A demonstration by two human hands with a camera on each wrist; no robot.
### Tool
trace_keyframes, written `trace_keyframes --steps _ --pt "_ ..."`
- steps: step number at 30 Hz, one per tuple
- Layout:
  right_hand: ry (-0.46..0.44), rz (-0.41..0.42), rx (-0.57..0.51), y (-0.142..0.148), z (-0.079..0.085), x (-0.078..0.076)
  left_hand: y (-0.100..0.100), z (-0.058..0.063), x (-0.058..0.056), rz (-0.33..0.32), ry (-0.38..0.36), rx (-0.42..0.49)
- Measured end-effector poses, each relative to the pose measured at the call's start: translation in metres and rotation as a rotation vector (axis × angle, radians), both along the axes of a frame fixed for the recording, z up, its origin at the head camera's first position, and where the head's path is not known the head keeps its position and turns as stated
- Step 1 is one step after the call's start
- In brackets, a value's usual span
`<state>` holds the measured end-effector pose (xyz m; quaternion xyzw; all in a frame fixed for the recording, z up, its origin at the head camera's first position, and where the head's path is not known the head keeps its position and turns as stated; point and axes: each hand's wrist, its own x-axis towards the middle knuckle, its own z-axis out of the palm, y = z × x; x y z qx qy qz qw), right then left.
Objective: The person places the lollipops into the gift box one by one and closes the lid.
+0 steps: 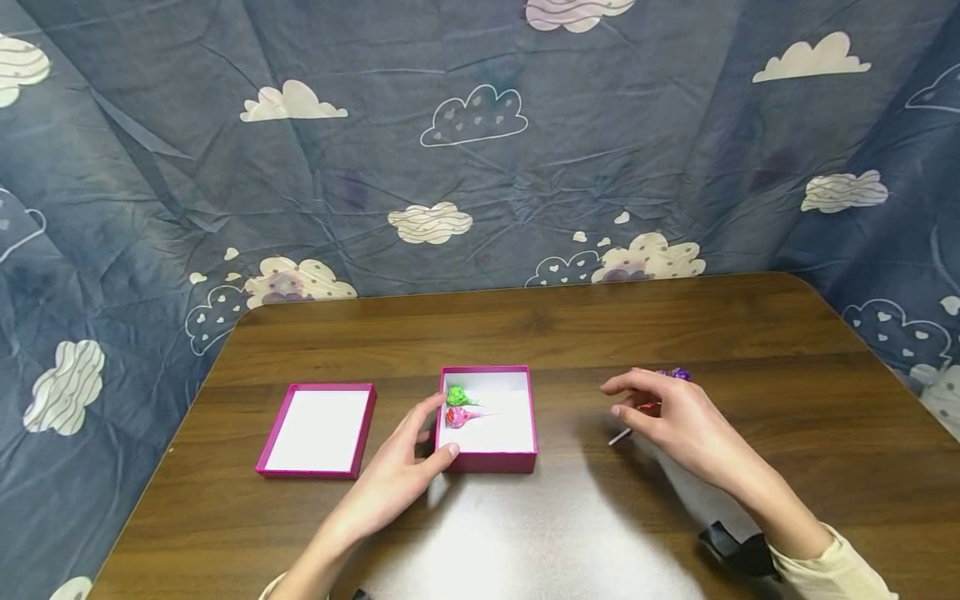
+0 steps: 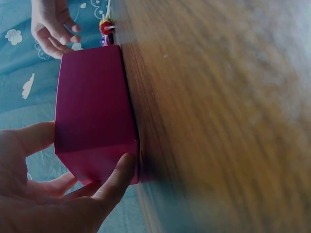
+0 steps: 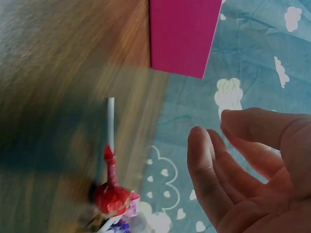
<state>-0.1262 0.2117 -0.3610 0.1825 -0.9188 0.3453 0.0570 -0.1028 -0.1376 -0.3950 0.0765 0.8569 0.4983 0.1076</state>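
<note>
My left hand holds the near left corner of a magenta box, thumb on the front wall and fingers along the left side. Inside that box, on its white floor, lie a green-wrapped lollipop and a pink-and-red lollipop. To the right, my right hand hovers over the table with loosely bent fingers and nothing between them. Beneath it is a red-wrapped lollipop with a white stick, partly hidden by the hand in the head view. A purple wrapper shows just behind the knuckles.
On the left of the box lies its magenta-rimmed lid, white inside facing up. Everything stands on a brown wooden table. A blue cloth with clouds hangs behind the table's far edge.
</note>
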Motion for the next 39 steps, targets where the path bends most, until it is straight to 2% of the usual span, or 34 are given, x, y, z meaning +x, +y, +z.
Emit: trace_keyframes --steps 12,24,33,39 --pt "-0.056 -0.093 0.058 0.021 -0.008 0.003 0.003 -0.001 0.000 -0.002 -0.009 -0.003" --pt "-0.105 -0.088 0.072 0.033 -0.018 0.006 0.002 0.000 -0.002 -0.006 0.005 -0.009" --pt "-0.168 -0.086 0.065 0.036 -0.026 0.000 0.001 0.000 -0.002 -0.004 0.007 -0.010" --pt "-0.098 -0.033 0.059 0.035 -0.031 -0.006 0.000 0.000 -0.001 -0.003 -0.002 -0.005"
